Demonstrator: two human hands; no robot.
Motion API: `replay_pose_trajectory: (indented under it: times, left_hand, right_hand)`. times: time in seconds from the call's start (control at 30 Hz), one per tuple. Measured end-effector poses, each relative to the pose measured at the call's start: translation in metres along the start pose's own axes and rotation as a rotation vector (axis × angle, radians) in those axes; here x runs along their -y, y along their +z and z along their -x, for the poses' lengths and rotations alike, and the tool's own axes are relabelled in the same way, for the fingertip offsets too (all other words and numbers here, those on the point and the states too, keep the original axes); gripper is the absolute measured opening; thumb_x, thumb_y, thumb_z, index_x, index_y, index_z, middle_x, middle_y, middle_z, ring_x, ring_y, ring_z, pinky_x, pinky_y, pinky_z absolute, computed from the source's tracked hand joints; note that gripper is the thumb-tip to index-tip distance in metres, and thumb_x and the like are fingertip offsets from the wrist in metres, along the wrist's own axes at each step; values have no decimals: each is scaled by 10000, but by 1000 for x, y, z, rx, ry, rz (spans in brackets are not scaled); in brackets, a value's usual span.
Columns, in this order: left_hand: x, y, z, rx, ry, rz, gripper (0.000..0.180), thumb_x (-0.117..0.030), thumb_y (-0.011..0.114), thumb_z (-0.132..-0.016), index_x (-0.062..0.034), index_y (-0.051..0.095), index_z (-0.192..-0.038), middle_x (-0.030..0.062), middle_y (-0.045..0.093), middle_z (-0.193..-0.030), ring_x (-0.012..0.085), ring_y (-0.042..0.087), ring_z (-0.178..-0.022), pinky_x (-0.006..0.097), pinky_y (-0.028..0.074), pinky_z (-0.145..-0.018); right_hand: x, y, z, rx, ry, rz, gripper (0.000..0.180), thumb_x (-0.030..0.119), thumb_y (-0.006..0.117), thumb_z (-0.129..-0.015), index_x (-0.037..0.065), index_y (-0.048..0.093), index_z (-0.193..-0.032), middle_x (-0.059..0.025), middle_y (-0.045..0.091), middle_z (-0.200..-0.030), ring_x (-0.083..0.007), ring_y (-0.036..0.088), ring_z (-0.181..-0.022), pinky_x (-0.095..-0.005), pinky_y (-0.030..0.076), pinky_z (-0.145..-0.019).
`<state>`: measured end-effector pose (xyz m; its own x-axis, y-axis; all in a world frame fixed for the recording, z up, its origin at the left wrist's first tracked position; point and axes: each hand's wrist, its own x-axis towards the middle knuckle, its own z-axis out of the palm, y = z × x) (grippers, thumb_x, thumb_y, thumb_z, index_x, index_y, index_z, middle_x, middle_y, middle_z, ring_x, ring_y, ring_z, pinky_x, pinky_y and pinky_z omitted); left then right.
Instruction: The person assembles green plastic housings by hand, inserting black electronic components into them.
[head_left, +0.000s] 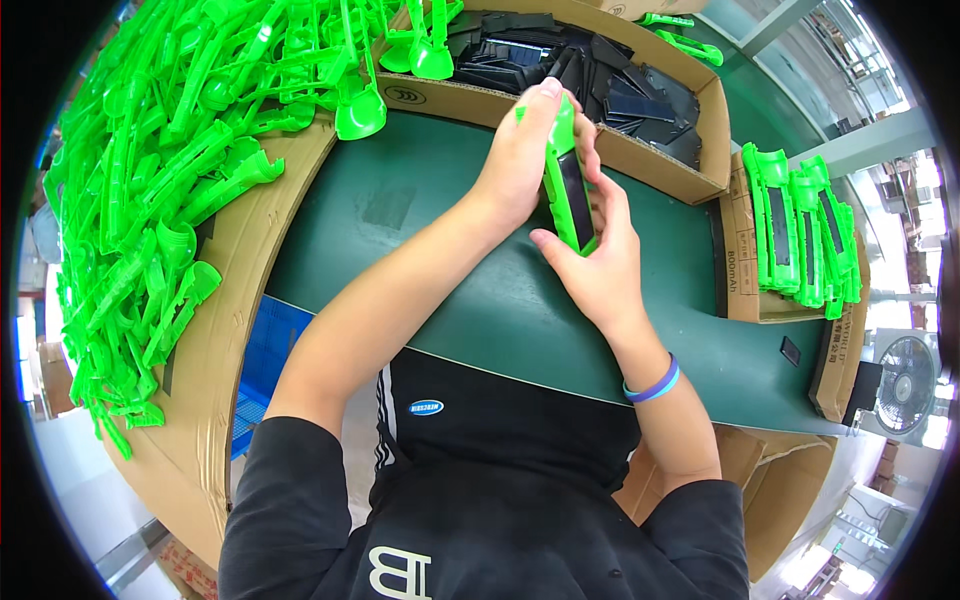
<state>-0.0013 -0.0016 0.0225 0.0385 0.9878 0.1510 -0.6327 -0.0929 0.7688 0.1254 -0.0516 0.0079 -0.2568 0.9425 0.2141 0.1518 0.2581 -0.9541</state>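
A long bright green plastic housing (557, 203) is held between both hands, tilted over the table. A dark flat panel (573, 185) lies along its face. My left hand (515, 160) grips the upper end, its thumb along the top and its other fingers largely hidden. Wrapped round the lower right side, my right hand (605, 260) has its thumb near the bottom end and its fingertips behind the housing. Just beyond the hands stands a cardboard box of loose dark flat panels (640, 105).
A large heap of green plastic housings (150, 190) fills the left on cardboard. At the right, a carton (742, 250) holds several green housings with dark panels (805, 235). A small black piece (790, 350) lies on the green table (450, 330). A blue crate (275, 345) sits below its left edge.
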Motion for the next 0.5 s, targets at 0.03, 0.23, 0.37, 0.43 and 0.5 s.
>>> replay_pose_trajectory:
  times: [0.03, 0.23, 0.37, 0.43, 0.5]
  left_hand:
    - [-1, 0, 1, -71, 14, -103, 347, -387, 390, -942, -51, 461, -997, 103, 564, -767, 193, 589, -625, 301, 491, -604]
    - [-8, 1, 3, -52, 112, -159, 443, -439, 371, -944, -24, 471, -1063, 114, 596, -942, 183, 603, -850, 340, 495, -731]
    - [-7, 2, 2, 129, 0, 159, 580, -532, 267, -931, -18, 487, -1089, 188, 590, -994, 274, 603, -878, 404, 494, -767]
    - [-6, 2, 4, 96, -37, 193, 613, -545, 233, -925, -15, 487, -1099, 213, 583, -1009, 305, 602, -865, 426, 494, -769]
    - [-7, 1, 5, 154, -33, 272, 545, -511, 259, -935, -36, 510, -1029, 196, 600, -922, 297, 615, -805, 429, 499, -747]
  right_hand:
    - [1, 0, -1, -55, -112, 286, 494, 86, 684, -747, -35, 442, -1160, -138, 599, -1023, -205, 598, -876, -293, 466, -801]
    - [-1, -20, -8, 132, 274, -494, 169, 165, 470, -932, 14, 533, -972, -94, 602, -750, -115, 560, -579, -241, 460, -518]
    - [9, -13, -6, 93, 311, -374, 174, 191, 485, -931, 23, 521, -902, -79, 583, -678, -112, 529, -491, -236, 427, -449]
    - [8, -9, -5, 109, 336, -331, 184, 204, 493, -930, 26, 521, -893, -67, 569, -623, -112, 511, -445, -227, 397, -412]
    - [6, -9, -5, 106, 326, -346, 186, 200, 492, -931, 22, 524, -887, -61, 561, -597, -113, 502, -425, -229, 392, -410]
